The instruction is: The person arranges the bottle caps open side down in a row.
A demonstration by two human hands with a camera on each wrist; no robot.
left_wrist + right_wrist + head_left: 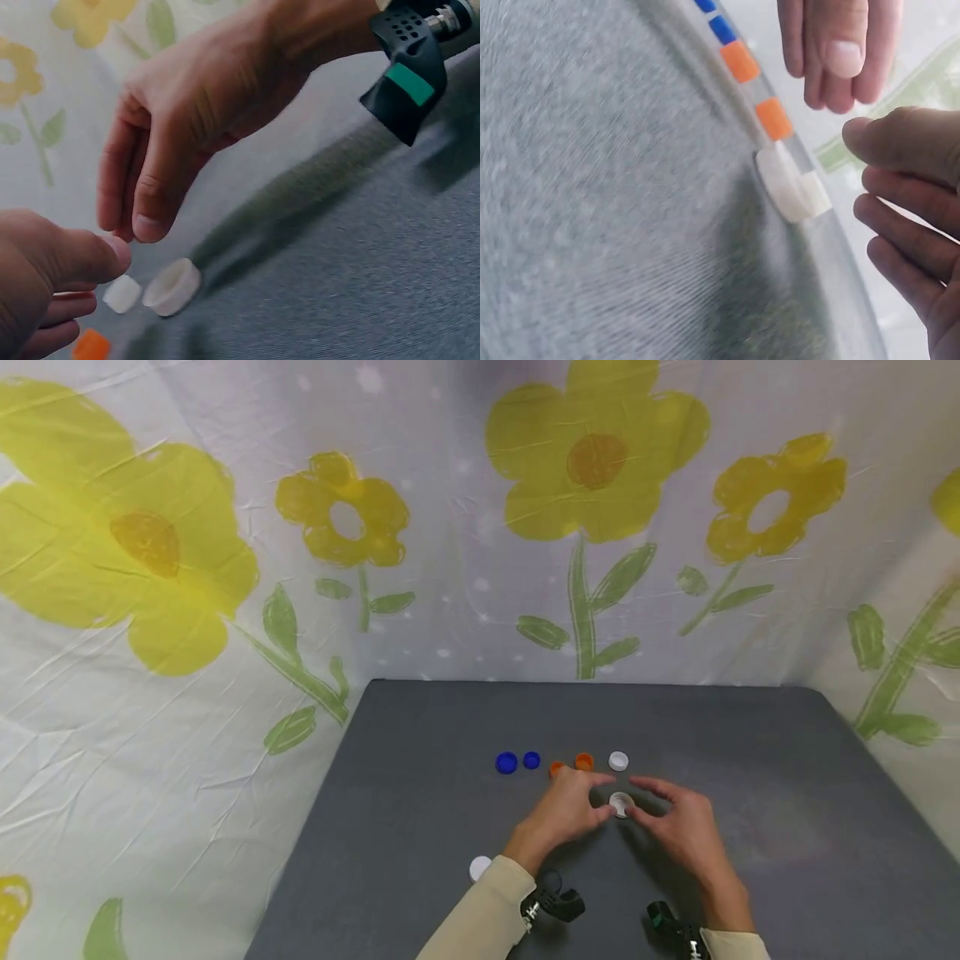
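Observation:
A white bottle cap (622,805) lies on the table with its hollow side up, between the two hands in the head view. My left hand (566,810) is at its left, thumb and fingers apart. At its right, my right hand (686,827) has a similar loose curve. In the left wrist view, both the left hand (45,277) and the right hand (202,112) hover above the larger white cap (174,287), with a gap beneath the right fingers. Neither hand holds anything in the right wrist view, where the white cap (780,184) sits apart from the fingers.
Behind the hands, a row holds a large blue cap (507,762), a smaller blue cap (532,760), two orange caps, one (584,762) farther right, and a white cap (618,761). Another white cap (480,867) lies beside the left sleeve. Flowered cloth (450,568) surrounds the grey table (405,827).

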